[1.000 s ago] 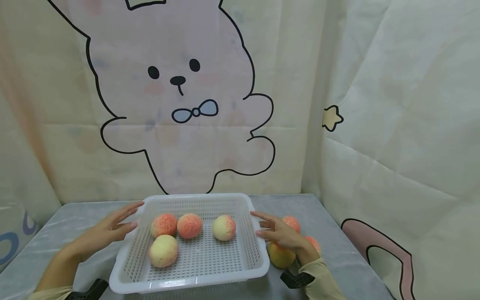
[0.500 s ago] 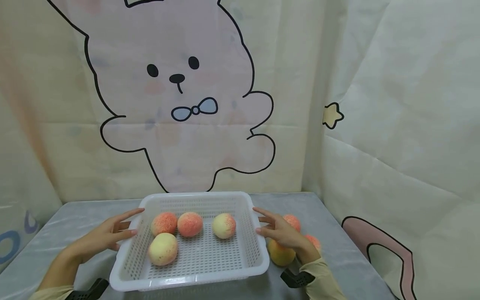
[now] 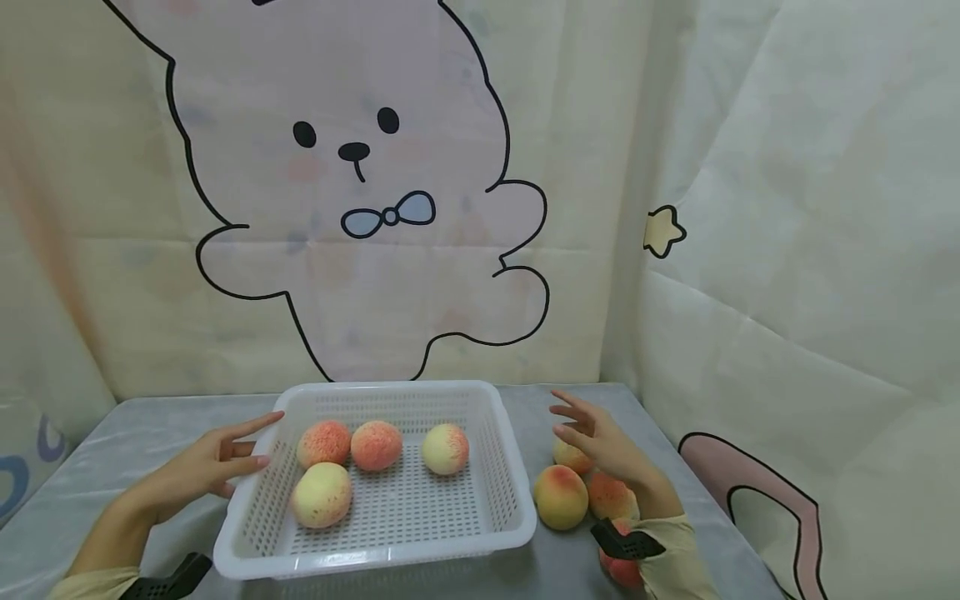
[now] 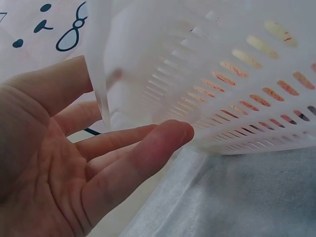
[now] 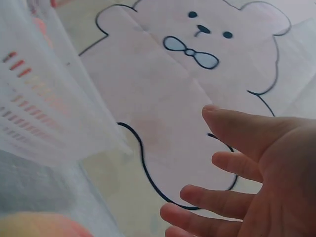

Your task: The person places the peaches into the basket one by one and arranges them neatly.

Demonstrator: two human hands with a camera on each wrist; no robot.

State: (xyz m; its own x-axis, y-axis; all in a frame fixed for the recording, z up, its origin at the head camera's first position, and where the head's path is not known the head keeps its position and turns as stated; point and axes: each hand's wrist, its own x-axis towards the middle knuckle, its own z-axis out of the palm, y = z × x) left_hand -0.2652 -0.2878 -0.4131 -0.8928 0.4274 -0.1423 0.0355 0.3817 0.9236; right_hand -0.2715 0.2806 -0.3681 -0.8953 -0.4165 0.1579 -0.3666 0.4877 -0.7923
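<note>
A white plastic basket (image 3: 405, 521) with slotted sides stands on the grey table, with several peaches inside, among them a pale yellow peach (image 3: 322, 495) and a red-orange peach (image 3: 377, 446). My left hand (image 3: 191, 468) rests at the basket's left rim, its fingers fairly straight. In the left wrist view, one of its fingers passes behind the rim and the thumb lies along the outer wall. My right hand (image 3: 611, 446) is apart from the basket, over loose peaches on the right, fingers spread and holding nothing. A yellow-red peach (image 3: 561, 497) lies between it and the basket.
More peaches, such as an orange one (image 3: 611, 497), lie partly under the right forearm. Behind the table (image 3: 528, 408) hangs a curtain (image 3: 577, 317) with a printed bear, and another curtain (image 3: 787, 275) closes off the right side.
My right hand has let go of the basket's right rim and moved right over the loose peaches, uncovering several of them. The left hand has come onto the left rim; the basket has barely shifted.
</note>
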